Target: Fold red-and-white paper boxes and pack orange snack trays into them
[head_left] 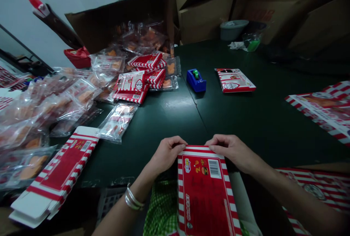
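Both of my hands hold the top edge of a flattened red-and-white striped carton [206, 192], which has a barcode and hangs down towards my lap. My left hand [168, 152] pinches its left corner, and my right hand [229, 152] grips the right corner. Silver bangles [133, 199] circle my left wrist. Nearest my left hand, a similar flat carton [61, 166] lies on the dark green table [169, 119], beside a clear plastic bag of orange pieces [117, 121]. Another striped sheet [314, 188] lies beyond my right forearm.
A heap of clear bags and red cartons [133, 86] fills the table's left side, before an open cardboard box [117, 21]. A blue tape dispenser [196, 80] and a small red carton [235, 80] stand ahead. Stacked cardboard boxes [205, 10] and a grey tub [233, 28] lie beyond.
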`<action>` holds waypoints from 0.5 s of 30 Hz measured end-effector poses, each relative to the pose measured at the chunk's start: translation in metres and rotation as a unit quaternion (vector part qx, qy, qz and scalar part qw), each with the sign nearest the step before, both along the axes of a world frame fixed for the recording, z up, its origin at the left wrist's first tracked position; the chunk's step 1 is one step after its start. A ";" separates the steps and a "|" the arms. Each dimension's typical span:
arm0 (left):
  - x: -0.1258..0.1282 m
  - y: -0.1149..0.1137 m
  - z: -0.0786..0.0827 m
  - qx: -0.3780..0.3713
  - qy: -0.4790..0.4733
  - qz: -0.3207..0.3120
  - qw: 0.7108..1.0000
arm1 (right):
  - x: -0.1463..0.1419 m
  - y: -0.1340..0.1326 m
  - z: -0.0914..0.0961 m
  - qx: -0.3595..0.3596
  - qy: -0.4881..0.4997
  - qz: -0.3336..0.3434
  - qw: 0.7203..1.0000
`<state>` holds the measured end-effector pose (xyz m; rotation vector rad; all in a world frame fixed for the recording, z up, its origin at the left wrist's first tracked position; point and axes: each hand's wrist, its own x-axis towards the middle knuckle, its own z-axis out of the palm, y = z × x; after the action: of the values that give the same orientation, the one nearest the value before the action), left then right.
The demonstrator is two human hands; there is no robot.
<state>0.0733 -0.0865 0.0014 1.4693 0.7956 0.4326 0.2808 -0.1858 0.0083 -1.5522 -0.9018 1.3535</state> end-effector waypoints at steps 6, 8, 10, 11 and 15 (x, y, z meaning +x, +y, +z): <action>-0.013 -0.028 -0.016 -0.106 -0.070 0.125 0.984 | -0.005 -0.030 -0.002 0.013 -0.025 -0.039 0.999; -0.015 -0.034 -0.017 -0.111 -0.069 0.143 0.981 | -0.008 -0.033 -0.007 0.022 -0.033 -0.057 0.998; -0.017 -0.036 -0.015 -0.087 -0.058 0.128 0.986 | -0.013 -0.033 -0.011 0.032 -0.032 -0.054 0.998; -0.018 -0.036 -0.013 -0.082 -0.052 0.118 0.988 | -0.016 -0.032 -0.012 0.039 -0.029 -0.048 0.998; -0.017 -0.031 -0.010 -0.127 -0.048 0.122 0.983 | -0.019 -0.028 -0.015 0.060 0.037 -0.018 0.997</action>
<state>0.0567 -0.1177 -0.0086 1.1110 0.9217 0.5619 0.2616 -0.2137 -0.0063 -1.4112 -0.8886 1.2978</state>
